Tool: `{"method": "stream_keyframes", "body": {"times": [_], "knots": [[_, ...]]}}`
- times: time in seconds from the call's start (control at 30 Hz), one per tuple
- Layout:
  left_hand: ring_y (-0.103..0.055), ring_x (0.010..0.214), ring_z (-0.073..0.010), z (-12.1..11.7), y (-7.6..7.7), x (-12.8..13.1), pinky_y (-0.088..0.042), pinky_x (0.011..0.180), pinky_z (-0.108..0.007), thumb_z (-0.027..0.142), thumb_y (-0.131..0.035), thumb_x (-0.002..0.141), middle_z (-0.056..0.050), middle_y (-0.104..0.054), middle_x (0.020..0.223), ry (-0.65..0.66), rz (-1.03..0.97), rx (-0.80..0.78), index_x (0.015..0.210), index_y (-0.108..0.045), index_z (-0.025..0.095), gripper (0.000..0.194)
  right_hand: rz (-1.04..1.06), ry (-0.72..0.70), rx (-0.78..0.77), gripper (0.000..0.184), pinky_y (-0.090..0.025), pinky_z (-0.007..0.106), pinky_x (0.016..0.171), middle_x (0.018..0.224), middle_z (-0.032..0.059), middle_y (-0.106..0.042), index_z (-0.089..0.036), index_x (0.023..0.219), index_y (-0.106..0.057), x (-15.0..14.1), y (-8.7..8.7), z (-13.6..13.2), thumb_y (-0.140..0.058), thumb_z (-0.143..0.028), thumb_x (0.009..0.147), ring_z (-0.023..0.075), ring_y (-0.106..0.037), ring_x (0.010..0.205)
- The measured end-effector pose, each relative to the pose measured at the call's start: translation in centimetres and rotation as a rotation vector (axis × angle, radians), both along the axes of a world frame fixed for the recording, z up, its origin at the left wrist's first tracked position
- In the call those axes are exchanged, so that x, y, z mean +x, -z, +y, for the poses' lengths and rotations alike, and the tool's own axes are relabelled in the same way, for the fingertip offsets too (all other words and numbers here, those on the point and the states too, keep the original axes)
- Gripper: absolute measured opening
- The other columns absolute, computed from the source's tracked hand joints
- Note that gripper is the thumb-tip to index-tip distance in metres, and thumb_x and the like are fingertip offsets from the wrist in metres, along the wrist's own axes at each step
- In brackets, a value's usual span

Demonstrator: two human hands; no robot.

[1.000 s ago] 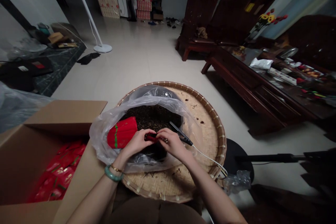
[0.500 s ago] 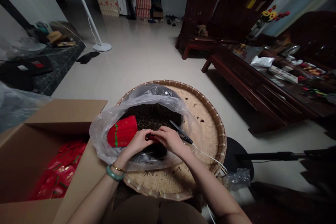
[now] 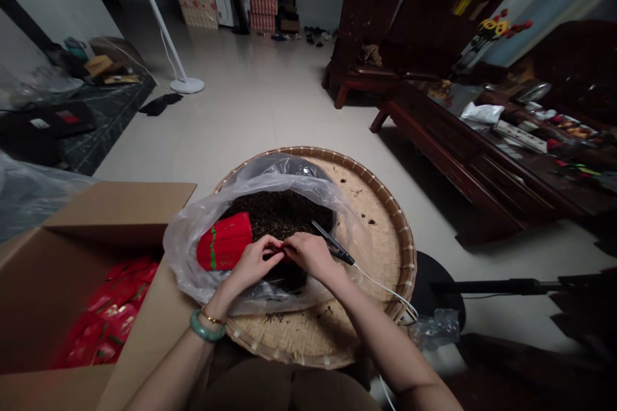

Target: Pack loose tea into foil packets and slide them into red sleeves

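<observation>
Over an open clear plastic bag point(image 3: 180, 253) of dark loose tea leaves point(image 3: 284, 209), my hands meet at the fingertips. My left hand point(image 3: 258, 264) and my right hand point(image 3: 312, 257) pinch a small red packet point(image 3: 283, 248) between them, mostly hidden by the fingers. Just left of my left hand, a bundle of red packets point(image 3: 224, 244) with a green stripe rests on the bag. A black flat-iron-like clamp tool point(image 3: 343, 252) with a white cord lies beside my right hand. Beneath everything is a round woven bamboo tray point(image 3: 407, 237), with stray leaf bits on it.
An open cardboard box point(image 3: 120, 205) at the left holds several red packets point(image 3: 113, 314). Right of the tray are a black round stand base point(image 3: 441, 286) and crumpled clear plastic point(image 3: 436, 327). Farther off stand a dark wooden table point(image 3: 434, 141) and a white fan point(image 3: 187, 85).
My left fingers have opened into a wider loop and moved slightly, with the fingertips still meeting my right hand at the red packet. The bundle, tool and tray look unmoved.
</observation>
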State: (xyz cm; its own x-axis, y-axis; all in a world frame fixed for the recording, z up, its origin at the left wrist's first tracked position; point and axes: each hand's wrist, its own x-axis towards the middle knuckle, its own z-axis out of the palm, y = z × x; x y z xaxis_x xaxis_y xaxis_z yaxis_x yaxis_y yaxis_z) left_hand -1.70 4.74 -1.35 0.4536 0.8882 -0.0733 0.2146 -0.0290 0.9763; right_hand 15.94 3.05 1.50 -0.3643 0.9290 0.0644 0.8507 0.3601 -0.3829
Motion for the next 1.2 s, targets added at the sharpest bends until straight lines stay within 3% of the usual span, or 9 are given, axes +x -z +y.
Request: {"method": "stream_keyframes", "body": {"times": [0.27,0.57,0.73,0.9,1.03,1.13,1.2], "knots": [[-0.064,0.099,-0.0226,0.3,-0.3,-0.5,-0.05,0.086,-0.037,0.029,-0.058,0.078,-0.009,-0.07,0.104,-0.007,0.06,0.045,0.08,-0.063,0.017,0.013,0.211,-0.05,0.079,0.01,-0.045,0.025,0.074,0.09,0.0049,-0.068,-0.021,0.091,-0.068,1.2,-0.1,-0.5,-0.059,-0.021,0.085,0.0154,-0.059,0.087],[-0.064,0.095,-0.0228,0.2,-0.4,-0.3,-0.05,0.082,-0.036,0.027,-0.062,0.075,-0.01,-0.07,0.105,-0.095,0.058,0.13,0.071,-0.066,0.018,0.011,0.228,-0.157,0.202,0.013,-0.046,0.036,0.087,0.096,0.0072,-0.066,-0.023,0.084,-0.07,2.3,-1.3,-0.5,-0.057,-0.023,0.086,0.0225,-0.049,0.106],[-0.065,0.09,-0.0219,0.0,-0.4,-0.4,-0.051,0.074,-0.033,0.026,-0.063,0.075,-0.011,-0.069,0.107,-0.056,0.062,0.153,0.07,-0.067,0.017,0.011,0.143,-0.164,0.14,0.013,-0.043,0.041,0.091,0.097,0.0077,-0.067,-0.023,0.082,-0.072,2.6,-1.1,-0.4,-0.059,-0.021,0.084,0.0253,-0.048,0.111],[-0.065,0.088,-0.0211,-0.1,-0.6,-0.2,-0.052,0.075,-0.033,0.028,-0.064,0.074,-0.011,-0.071,0.102,-0.065,0.029,0.137,0.07,-0.068,0.017,0.013,0.1,-0.199,0.054,0.019,-0.042,0.041,0.095,0.103,0.0092,-0.066,-0.021,0.092,-0.071,2.8,-2.4,-0.7,-0.052,-0.019,0.087,0.0234,-0.052,0.108],[-0.064,0.091,-0.0214,-0.1,-1.0,0.2,-0.048,0.087,-0.037,0.028,-0.065,0.074,-0.009,-0.072,0.09,-0.091,-0.03,0.173,0.068,-0.067,0.017,0.012,0.137,-0.177,-0.002,0.023,-0.046,0.032,0.081,0.097,0.0078,-0.064,-0.021,0.1,-0.068,2.5,-2.7,-1.2,-0.056,-0.035,0.087,0.0198,-0.056,0.092],[-0.064,0.085,-0.0203,-0.2,-1.1,0.6,-0.049,0.084,-0.035,0.032,-0.066,0.073,-0.006,-0.071,0.082,-0.138,-0.055,0.129,0.067,-0.065,0.017,0.016,0.15,-0.128,-0.071,0.017,-0.042,0.024,0.065,0.081,0.0042,-0.06,-0.021,0.092,-0.069,2.2,-2.1,-1.3,-0.055,-0.031,0.088,0.0151,-0.055,0.076],[-0.065,0.08,-0.0187,-0.2,-1.0,0.9,-0.051,0.077,-0.033,0.036,-0.067,0.07,-0.005,-0.07,0.08,-0.152,-0.079,0.034,0.076,-0.065,0.017,0.02,0.202,-0.132,-0.107,0.019,-0.039,0.022,0.06,0.074,0.002,-0.055,-0.018,0.082,-0.068,2.1,-1.8,-1.2,-0.053,-0.027,0.09,0.0126,-0.052,0.068]]}}
